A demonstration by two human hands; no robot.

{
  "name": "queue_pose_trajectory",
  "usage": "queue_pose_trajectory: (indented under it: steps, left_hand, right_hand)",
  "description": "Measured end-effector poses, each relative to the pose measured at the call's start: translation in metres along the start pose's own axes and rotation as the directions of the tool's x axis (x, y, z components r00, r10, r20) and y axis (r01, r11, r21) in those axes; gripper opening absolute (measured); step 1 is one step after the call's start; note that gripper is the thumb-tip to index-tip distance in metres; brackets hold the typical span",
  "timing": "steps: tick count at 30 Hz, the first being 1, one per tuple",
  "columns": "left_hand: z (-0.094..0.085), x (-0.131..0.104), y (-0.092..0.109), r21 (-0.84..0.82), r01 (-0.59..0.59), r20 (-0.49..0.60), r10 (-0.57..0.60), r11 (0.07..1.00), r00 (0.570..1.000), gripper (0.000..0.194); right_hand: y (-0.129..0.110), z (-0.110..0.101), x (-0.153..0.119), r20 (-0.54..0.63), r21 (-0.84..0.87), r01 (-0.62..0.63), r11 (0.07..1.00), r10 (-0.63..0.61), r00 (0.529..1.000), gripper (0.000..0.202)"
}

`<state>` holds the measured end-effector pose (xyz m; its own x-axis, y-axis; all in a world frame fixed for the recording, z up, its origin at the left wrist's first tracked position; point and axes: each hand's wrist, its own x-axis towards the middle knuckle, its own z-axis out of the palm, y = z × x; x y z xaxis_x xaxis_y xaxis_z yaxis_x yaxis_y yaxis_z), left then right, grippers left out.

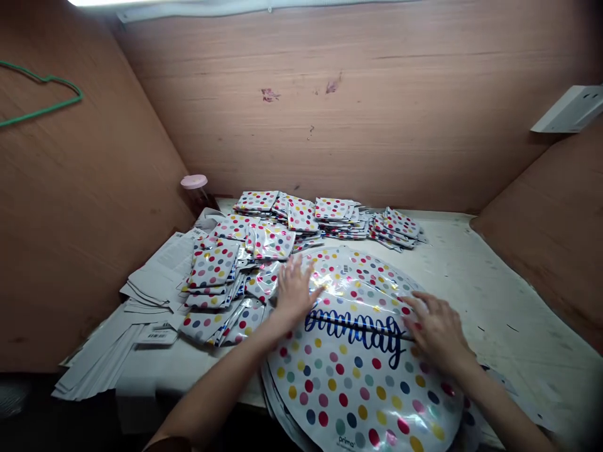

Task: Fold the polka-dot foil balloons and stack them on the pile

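A large round foil balloon [339,376], white with coloured dots and blue script lettering, lies flat on top of a stack of similar ones at the table's front. Across its middle runs a crease, and its upper part looks bent. My left hand [294,289] rests on the balloon's upper left edge with the fingers spread. On the right edge lies my right hand [436,329], fingers stretched out and apart. Just left of my left hand sit folded dotted foil packets [211,267] in piles.
More folded packets [334,210] line the back of the table [452,263]. Paper sheets [108,351] fan out at the left, with a barcode label [157,334] on them. A pink-lidded jar [195,188] stands in the back left corner. Wooden panels [306,125] enclose the table.
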<state>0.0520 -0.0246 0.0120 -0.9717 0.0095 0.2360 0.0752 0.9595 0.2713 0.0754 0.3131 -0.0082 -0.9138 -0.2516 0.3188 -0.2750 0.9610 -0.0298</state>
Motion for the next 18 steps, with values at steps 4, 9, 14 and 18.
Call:
queue_pose_trajectory:
  steps: [4,9,14,18]
  left_hand:
    - [-0.043,0.066,-0.053,-0.015,0.531,-0.283,-0.513,0.847,0.81,0.098]
    - [-0.052,0.101,-0.096,-0.068,0.668,-0.158,-0.669,0.741,0.726,0.1]
    - [-0.05,0.103,-0.103,-0.15,0.553,-0.173,-0.573,0.82,0.801,0.049]
    - [-0.09,0.112,-0.135,-0.204,0.347,-0.263,-0.393,0.915,0.881,0.031]
  right_hand:
    - [-0.019,0.027,-0.009,0.061,0.095,0.191,0.977,-0.197,0.979,0.054]
    - [-0.017,0.045,-0.013,0.079,0.083,0.176,0.981,-0.183,0.98,0.061]
    - [-0.018,0.047,-0.014,0.026,0.058,0.167,0.984,-0.169,0.985,0.062]
    - [-0.019,0.048,-0.013,-0.017,0.063,0.186,0.98,-0.186,0.982,0.063]
